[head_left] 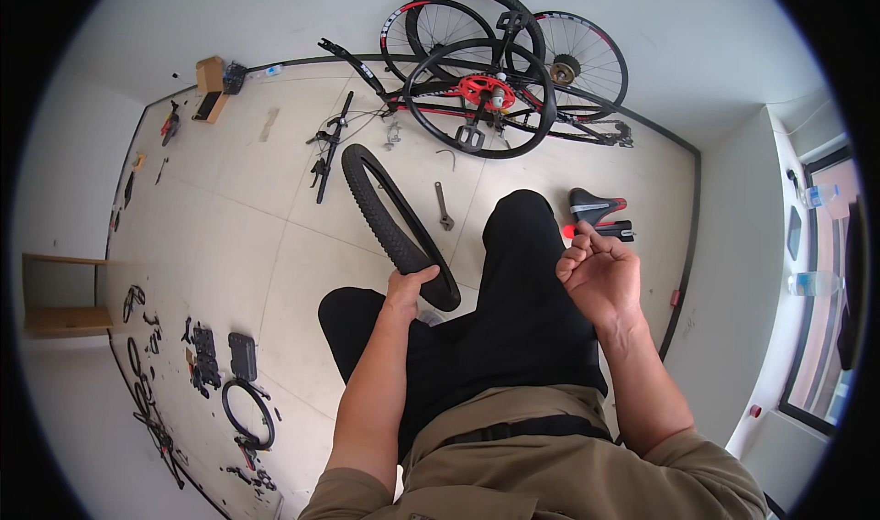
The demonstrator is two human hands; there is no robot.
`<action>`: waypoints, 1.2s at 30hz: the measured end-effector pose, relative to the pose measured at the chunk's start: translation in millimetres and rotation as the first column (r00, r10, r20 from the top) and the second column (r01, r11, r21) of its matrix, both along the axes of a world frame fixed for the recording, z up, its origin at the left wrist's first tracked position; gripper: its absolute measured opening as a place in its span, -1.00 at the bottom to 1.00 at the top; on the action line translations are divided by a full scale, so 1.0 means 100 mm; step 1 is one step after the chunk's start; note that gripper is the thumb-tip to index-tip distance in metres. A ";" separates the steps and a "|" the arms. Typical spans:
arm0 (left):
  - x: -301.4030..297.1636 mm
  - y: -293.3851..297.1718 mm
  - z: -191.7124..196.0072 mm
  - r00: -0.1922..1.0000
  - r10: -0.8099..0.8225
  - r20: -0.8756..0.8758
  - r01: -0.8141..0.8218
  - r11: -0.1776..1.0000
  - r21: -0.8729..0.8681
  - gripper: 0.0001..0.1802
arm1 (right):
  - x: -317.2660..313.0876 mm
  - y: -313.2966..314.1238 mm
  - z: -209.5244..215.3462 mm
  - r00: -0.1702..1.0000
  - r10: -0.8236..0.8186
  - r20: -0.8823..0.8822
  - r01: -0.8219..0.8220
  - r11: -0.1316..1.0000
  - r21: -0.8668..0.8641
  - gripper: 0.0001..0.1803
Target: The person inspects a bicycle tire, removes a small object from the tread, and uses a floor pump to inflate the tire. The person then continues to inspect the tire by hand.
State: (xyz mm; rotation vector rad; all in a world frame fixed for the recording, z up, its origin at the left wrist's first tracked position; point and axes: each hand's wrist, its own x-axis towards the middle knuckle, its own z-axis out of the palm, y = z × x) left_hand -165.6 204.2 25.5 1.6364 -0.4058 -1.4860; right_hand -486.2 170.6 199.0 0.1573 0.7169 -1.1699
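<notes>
My left hand (410, 289) grips the near end of a black knobbly bicycle tyre (371, 210), thumb over its edge. The tyre stands tilted, squeezed into a long narrow loop, reaching away from my left knee. My right hand (602, 277) is raised over my right thigh, palm up, with loosely bent fingers and nothing visible in them. Just beyond its fingertips lies a black and red bicycle saddle (594, 206) on the floor, beside a black part with red trim (616, 231). An adjustable wrench (444, 206) lies between the tyre and my right knee.
Against the far wall rest a bicycle frame (431, 105) and several wheels (587, 61). Handlebars (332, 149) lie left of them. An opened cardboard box (211, 75) stands far left. Nearer left are a tool case (243, 357), a small wheel (248, 414) and scattered parts. Bottles (816, 284) stand at the right window.
</notes>
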 end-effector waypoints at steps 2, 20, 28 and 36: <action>0.02 0.00 0.00 0.999 -0.017 -0.043 0.017 1.000 0.006 -0.48 | 0.00 0.00 0.00 1.000 0.002 0.000 -0.002 1.000 -0.005 -0.84; -0.10 0.08 0.10 0.996 -0.041 -0.079 0.041 0.999 -0.002 -0.54 | 0.01 0.00 -0.05 1.000 0.003 0.017 -0.002 1.000 -0.011 -0.82; -0.10 0.10 0.11 0.995 0.008 -0.103 -0.009 1.000 -0.005 -0.52 | 0.02 0.00 -0.05 1.000 -0.001 0.022 0.001 1.000 -0.010 -0.81; -0.13 0.11 0.09 0.992 0.115 -0.049 -0.119 0.990 -0.077 -0.51 | 0.02 0.01 -0.05 1.000 0.012 0.021 -0.012 1.000 -0.019 -0.80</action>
